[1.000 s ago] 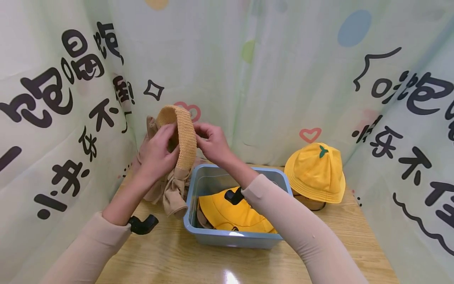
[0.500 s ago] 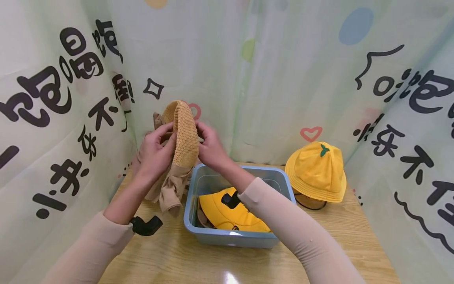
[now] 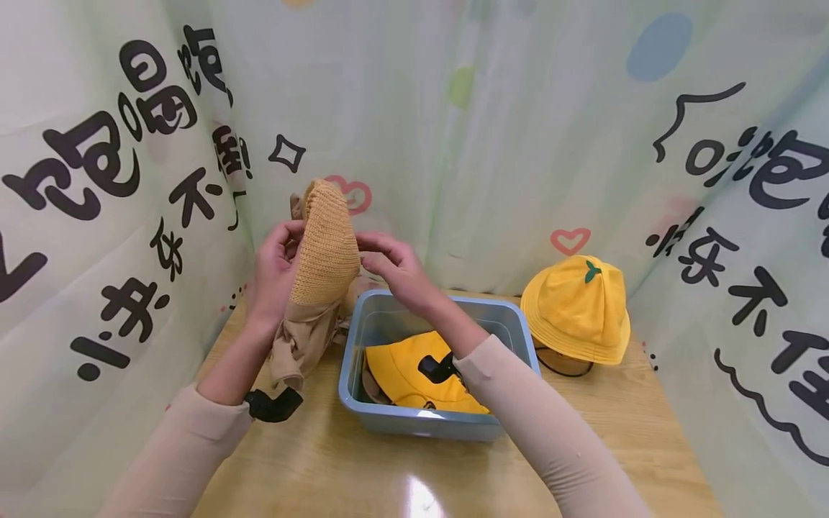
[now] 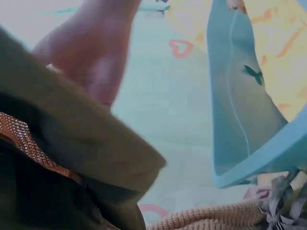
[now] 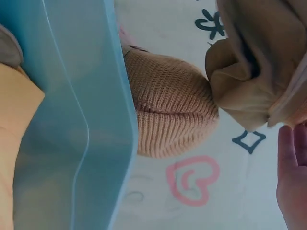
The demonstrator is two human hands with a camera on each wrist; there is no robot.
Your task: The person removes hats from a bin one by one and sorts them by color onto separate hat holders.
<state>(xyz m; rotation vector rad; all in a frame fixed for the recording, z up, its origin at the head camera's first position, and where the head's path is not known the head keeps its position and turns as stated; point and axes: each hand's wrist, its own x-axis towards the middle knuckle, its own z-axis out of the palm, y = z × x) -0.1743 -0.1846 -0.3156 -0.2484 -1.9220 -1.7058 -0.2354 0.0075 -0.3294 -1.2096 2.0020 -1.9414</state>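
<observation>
My left hand (image 3: 275,266) grips the left side of a tan woven sun hat (image 3: 327,244), its fingers partly hidden by the hat. The hat stands on edge, raised above the table. From its lower end hang brown fabric ties (image 3: 301,338). Extended fingers of my right hand (image 3: 401,273) touch the hat's right side, the thumb held apart. In the right wrist view, the hat's brown cloth (image 5: 259,62) hangs in folds. The left wrist view has the brown cloth (image 4: 91,139) filling its left side, somewhat blurred.
A blue plastic bin (image 3: 427,424) stands on the wooden table (image 3: 363,475), with a yellow hat (image 3: 414,367) inside. Another yellow hat (image 3: 573,309) with a green sprout sits right of it. A ribbed brown knit item (image 5: 172,105) lies behind the bin. Printed curtains (image 3: 414,129) enclose the table.
The hat has turned so that its woven outer face shows broadly and its opening is hidden. My left hand has shifted left, and my right fingers have straightened at the hat's edge.
</observation>
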